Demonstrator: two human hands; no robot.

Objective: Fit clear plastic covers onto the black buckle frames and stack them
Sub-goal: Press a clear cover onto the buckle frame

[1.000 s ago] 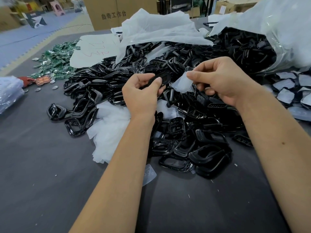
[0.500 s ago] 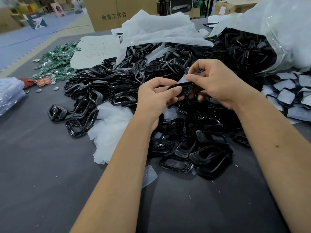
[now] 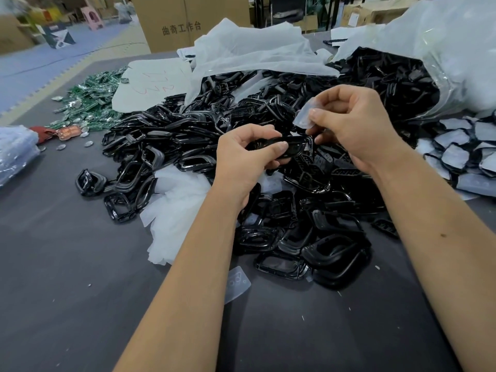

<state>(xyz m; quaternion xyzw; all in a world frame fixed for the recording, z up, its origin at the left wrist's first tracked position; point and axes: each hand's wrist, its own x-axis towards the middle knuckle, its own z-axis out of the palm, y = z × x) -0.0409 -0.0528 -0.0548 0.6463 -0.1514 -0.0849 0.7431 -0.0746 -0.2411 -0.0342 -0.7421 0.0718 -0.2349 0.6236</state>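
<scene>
Left hand: fingers curled round a black buckle frame, held above the pile of frames mid-worktop. Right hand: thumb and forefinger pinching a clear plastic cover, just above the frame's right end, apart from it. Dark worktop: one loose clear cover near; finished covered frames far right; green circuit boards far left; cardboard box beyond.

Left hand and right hand, fingers curled, raised close together.
</scene>
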